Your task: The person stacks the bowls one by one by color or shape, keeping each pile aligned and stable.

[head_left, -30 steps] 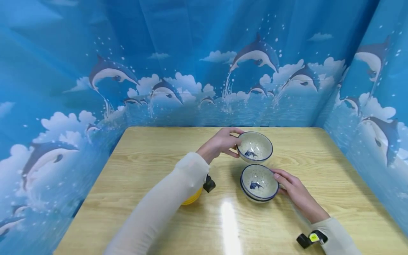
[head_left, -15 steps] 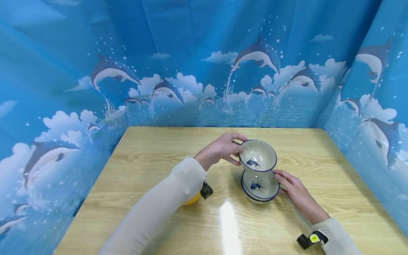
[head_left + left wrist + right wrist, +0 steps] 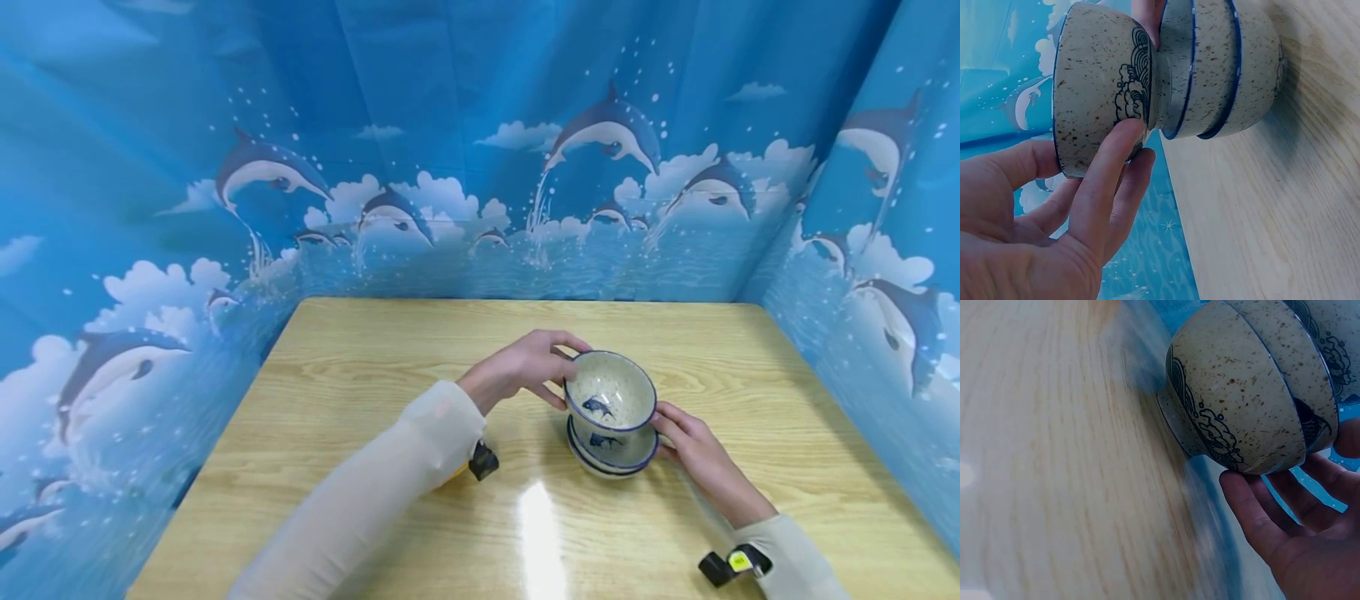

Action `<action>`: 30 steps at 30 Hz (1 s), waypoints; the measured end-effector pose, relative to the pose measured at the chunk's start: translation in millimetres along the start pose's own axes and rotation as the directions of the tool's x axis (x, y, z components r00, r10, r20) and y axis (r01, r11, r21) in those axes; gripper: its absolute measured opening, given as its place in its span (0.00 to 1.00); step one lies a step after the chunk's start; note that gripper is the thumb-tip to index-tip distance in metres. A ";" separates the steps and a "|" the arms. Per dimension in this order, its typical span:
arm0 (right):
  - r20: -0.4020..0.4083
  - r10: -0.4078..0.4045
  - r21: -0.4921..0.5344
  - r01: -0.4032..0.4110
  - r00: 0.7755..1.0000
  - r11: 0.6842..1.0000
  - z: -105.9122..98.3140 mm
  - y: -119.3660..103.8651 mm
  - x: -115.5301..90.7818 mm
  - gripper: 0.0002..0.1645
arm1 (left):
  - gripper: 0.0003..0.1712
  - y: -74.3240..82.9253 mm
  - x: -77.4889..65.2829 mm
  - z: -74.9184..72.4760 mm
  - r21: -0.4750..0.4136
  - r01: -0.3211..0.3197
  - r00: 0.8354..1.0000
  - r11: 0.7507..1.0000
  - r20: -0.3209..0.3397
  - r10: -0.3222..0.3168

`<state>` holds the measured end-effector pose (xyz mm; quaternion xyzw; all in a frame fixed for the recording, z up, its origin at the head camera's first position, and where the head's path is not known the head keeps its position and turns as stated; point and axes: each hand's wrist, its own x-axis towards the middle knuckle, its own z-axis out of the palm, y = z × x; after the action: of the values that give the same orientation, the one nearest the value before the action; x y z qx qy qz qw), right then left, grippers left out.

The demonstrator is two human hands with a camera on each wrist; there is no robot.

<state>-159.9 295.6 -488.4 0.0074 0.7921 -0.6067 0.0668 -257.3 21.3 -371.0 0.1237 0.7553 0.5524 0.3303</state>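
Note:
My left hand (image 3: pixel 528 367) grips a speckled, blue-rimmed bowl (image 3: pixel 617 385) by its left side, thumb at the rim and fingers along the outer wall. A blue fish decorates its inside. Directly below is a stack of two matching bowls (image 3: pixel 640 450); the left wrist view shows the held bowl's foot (image 3: pixel 1161 94) at the mouth of the upper stacked bowl (image 3: pixel 1177 69). Whether they touch is hard to tell. My right hand (image 3: pixel 686 437) holds the stack's right side, thumb by the rim and fingers under the curved wall (image 3: pixel 1235 394).
A wooden table (image 3: pixel 360 367) carries the bowls. A yellow object (image 3: pixel 454 475) lies mostly hidden behind the left forearm. Blue dolphin-print curtains (image 3: pixel 420 108) rise at the back and both sides. A glare streak lies on the table in front of the stack.
My left hand has brought its bowl down and toward me, from behind the stack to over its mouth. My right hand has stayed on the stack.

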 end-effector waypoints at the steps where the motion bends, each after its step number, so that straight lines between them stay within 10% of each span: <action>1: -0.002 -0.004 0.004 0.004 1.000 1.000 -0.2 0.3 0.1 0.32 | 0.29 -1.1 0.2 0.8 0.005 0.000 1.000 1.000 0.004 0.000; 20: 0.000 -0.033 0.033 0.033 0.999 0.999 -0.6 0.4 -0.8 0.31 | 0.25 -11.4 3.8 15.2 0.048 0.010 1.000 0.999 0.016 -0.011; 30: 0.021 -0.025 0.038 0.024 0.999 0.999 -3.3 1.9 -1.4 0.35 | 0.21 -9.7 3.6 29.9 0.117 0.036 0.996 0.992 -0.086 -0.026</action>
<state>-158.6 299.4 -489.2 -0.0075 0.7798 -0.6223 0.0678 -239.2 42.4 -386.3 0.1080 0.8019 0.5060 0.2988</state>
